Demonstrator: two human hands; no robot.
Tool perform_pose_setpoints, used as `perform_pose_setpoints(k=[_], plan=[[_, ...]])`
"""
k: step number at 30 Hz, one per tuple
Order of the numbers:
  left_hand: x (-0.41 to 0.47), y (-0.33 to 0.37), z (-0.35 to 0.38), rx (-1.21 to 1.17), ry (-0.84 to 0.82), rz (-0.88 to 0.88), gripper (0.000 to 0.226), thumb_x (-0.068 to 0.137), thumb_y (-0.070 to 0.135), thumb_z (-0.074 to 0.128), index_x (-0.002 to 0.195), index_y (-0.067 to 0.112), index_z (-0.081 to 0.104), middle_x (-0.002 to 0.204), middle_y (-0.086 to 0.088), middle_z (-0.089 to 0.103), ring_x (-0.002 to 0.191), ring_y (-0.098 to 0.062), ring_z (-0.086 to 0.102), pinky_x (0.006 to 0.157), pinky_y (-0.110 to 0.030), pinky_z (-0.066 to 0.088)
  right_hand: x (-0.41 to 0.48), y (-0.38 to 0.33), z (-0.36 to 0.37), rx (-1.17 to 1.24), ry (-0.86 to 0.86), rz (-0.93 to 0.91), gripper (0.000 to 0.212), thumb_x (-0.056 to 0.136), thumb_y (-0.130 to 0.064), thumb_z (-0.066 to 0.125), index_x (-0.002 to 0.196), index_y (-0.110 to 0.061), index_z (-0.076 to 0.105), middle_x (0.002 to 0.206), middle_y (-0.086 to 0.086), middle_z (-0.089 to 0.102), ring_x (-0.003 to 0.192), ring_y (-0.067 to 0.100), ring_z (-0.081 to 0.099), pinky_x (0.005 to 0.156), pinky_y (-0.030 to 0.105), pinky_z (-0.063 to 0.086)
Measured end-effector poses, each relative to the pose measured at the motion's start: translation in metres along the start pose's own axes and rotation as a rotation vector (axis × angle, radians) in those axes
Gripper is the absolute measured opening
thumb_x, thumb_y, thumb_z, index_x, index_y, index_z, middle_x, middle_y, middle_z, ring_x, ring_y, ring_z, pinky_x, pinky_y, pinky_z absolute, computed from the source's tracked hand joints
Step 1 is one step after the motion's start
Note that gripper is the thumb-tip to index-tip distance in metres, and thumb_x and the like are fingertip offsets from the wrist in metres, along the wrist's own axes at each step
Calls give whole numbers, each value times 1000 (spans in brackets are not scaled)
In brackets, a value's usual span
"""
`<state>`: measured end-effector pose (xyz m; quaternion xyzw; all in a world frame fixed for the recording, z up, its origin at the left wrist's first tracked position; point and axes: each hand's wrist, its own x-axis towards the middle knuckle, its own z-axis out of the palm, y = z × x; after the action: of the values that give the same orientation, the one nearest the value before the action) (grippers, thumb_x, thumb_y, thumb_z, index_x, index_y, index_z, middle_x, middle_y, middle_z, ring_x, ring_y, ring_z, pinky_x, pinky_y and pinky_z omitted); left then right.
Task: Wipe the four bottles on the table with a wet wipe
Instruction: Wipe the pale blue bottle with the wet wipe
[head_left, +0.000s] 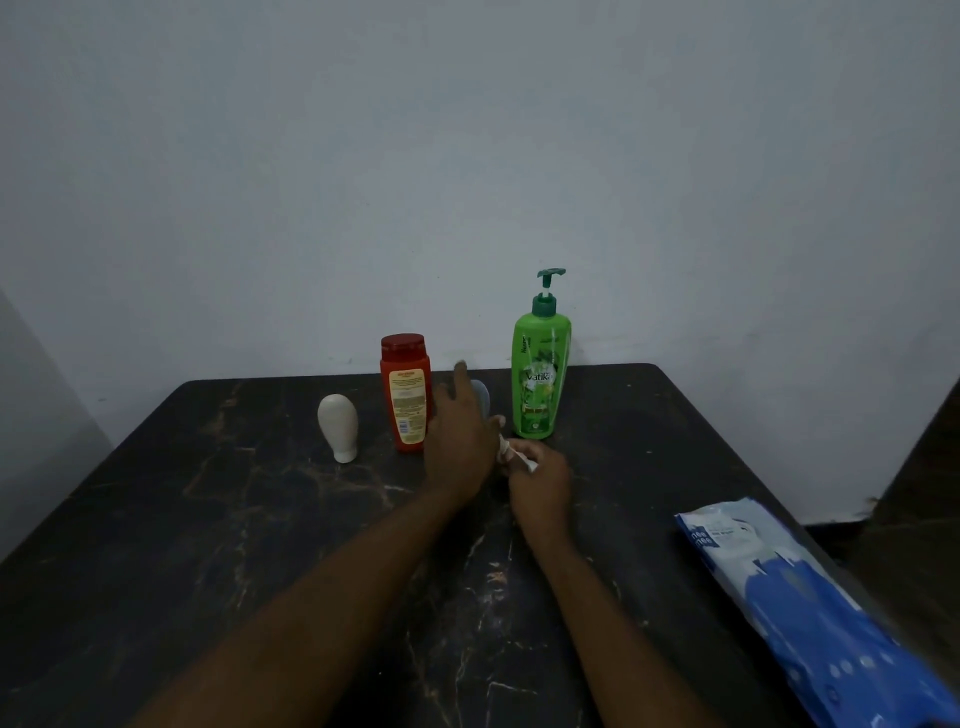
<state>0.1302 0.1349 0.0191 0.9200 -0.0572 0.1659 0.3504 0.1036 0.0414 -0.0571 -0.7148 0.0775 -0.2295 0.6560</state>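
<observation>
The fingers (460, 375) of the left hand (460, 434) are spread and blurred, the index pointing up toward the wall, while the palm sits against a grey bottle (481, 396) that shows only as a rounded top behind the hand; whether the hand actually grips it cannot be told. The right hand (540, 480) is curled shut around a crumpled white wet wipe (511, 453), which it presses to the lower part of that grey bottle, just beside the left hand's heel.

All four bottles stand in a loose row toward the far edge of the dark, marble-patterned table (260, 519). Farthest left is a white bottle (338, 427) standing on its cap, plain on the side that shows, well apart from the hands. Next comes a red bottle (406, 392) with a dark red cap and a cream back label crowded with small print too fine to read, with a barcode near its bottom; the left hand overlaps its right edge. To the right of the hands stands a tall green pump bottle (540, 371) with a darker green pump, its front label reading "Vatika" in white; other writing near its shoulder is illegible.

At the near right corner lies a blue-and-white wet wipe pack (795, 603), flat and overhanging the table edge, with only the letters "nee" legible on a dark blue patch.
</observation>
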Motion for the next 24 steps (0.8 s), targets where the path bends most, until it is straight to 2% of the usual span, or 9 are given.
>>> perform_pose_setpoints(k=[4,7,9,12,15,17,20,24], plan=[[13,5,7,51,45,-22,69,96,15,67,154,14,30,137,-15,55,114,-28,64,84,-38,60,-1,-1,-1,14,-6,-14,19,88,-20,66,81,-37,73,80,-14,74,76,2,70,70,28,58],[18,5,7,32,63,-48,51,95,12,66,141,7,44,129,-15,60,116,-31,63,88,-43,59,-2,-4,-2,33,-21,-31,14,85,-35,66,76,-43,72,78,-14,74,75,5,71,69,30,59],[17,4,5,28,77,-34,35,97,14,65,129,4,53,122,-16,64,112,-30,64,89,-44,58,-1,-3,-2,27,-30,-38,11,85,-39,65,80,-38,74,77,-10,74,75,9,71,70,37,60],[10,0,-3,-44,65,12,19,96,13,63,113,4,60,111,-13,66,104,-26,64,88,-44,56,1,0,-2,50,-6,-14,9,87,-30,68,85,-27,76,79,-7,75,78,12,71,74,41,60],[-4,-8,-12,-152,42,69,6,97,14,61,99,9,61,97,-8,67,90,-23,65,80,-46,58,1,-3,-3,123,57,45,15,88,-18,69,84,-32,73,81,-7,75,78,9,72,71,32,60],[-14,-13,-21,-168,36,78,5,98,17,62,97,12,61,93,-3,67,87,-19,66,77,-44,59,0,-5,-5,150,85,82,18,89,-12,67,90,-30,72,84,-4,75,81,12,72,69,26,59],[-30,-18,-34,-158,2,63,8,98,25,66,101,18,62,96,4,67,90,-12,65,72,-29,55,-2,-10,-7,171,70,116,18,90,-7,64,106,-12,72,94,5,74,88,20,72,70,24,58],[-52,-25,-53,-222,-87,-40,17,94,29,71,107,21,64,103,6,66,94,-9,63,73,-23,51,-18,-25,-16,179,-41,166,23,92,-6,64,113,-6,71,100,11,74,92,23,71,73,26,57]])
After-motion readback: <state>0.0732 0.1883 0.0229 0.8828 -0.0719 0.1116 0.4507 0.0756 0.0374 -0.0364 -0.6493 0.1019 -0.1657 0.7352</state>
